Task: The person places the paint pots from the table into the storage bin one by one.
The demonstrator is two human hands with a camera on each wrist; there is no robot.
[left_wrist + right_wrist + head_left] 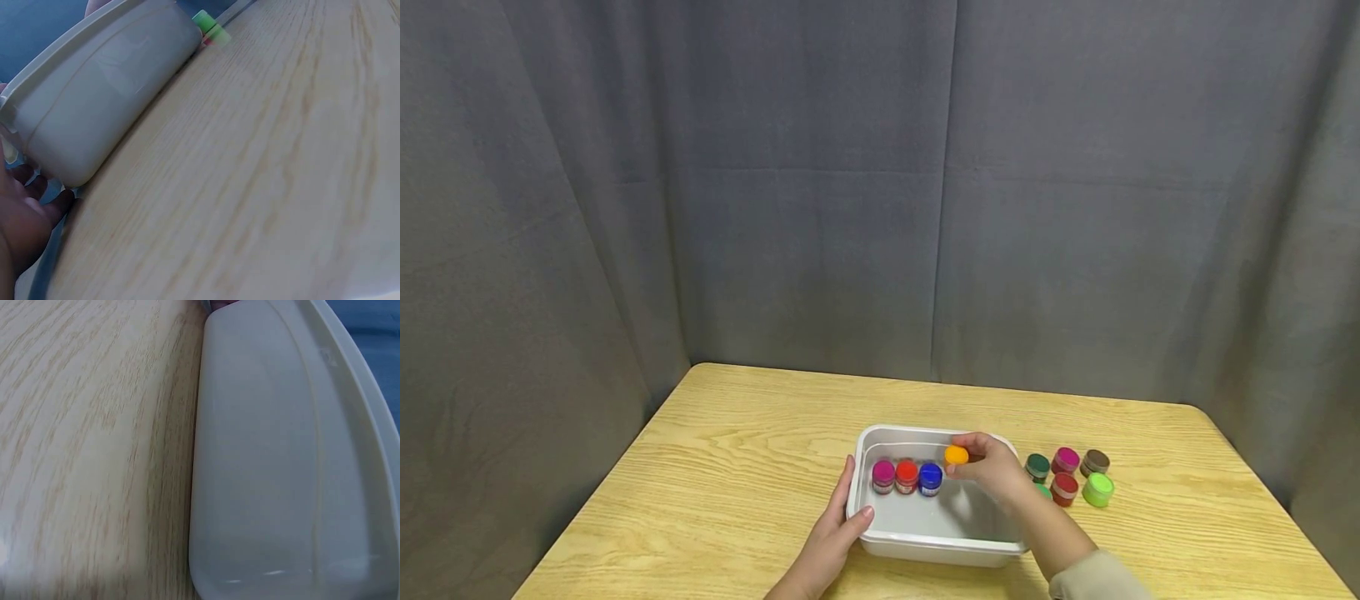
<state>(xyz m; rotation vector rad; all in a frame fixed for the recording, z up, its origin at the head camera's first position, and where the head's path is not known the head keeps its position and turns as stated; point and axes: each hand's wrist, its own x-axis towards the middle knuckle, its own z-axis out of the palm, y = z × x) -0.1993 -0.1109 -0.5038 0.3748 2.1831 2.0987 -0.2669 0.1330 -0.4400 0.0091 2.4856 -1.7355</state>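
Note:
A white plastic tub (936, 540) sits on the wooden table. My left hand (829, 540) grips its left end, thumb over the rim and fingers along the outer wall. Inside the tub, small jars with magenta (883, 472), red (907, 472) and blue (930, 476) lids stand in a row. Just right of the blue one, my right hand (994, 473) pinches a jar with an orange lid (956, 454) between thumb and fingers; its lower part is mostly hidden. In the left wrist view the left hand's fingers (59, 206) lie at the tub's lower corner.
To the tub's right stand several more jars, among them dark green (1037, 465), magenta (1066, 458), brown (1095, 462), dark red (1064, 488) and light green (1098, 490). A teal-green one (1045, 492) is partly behind the right wrist. Grey curtains (805, 208) surround the table (722, 467).

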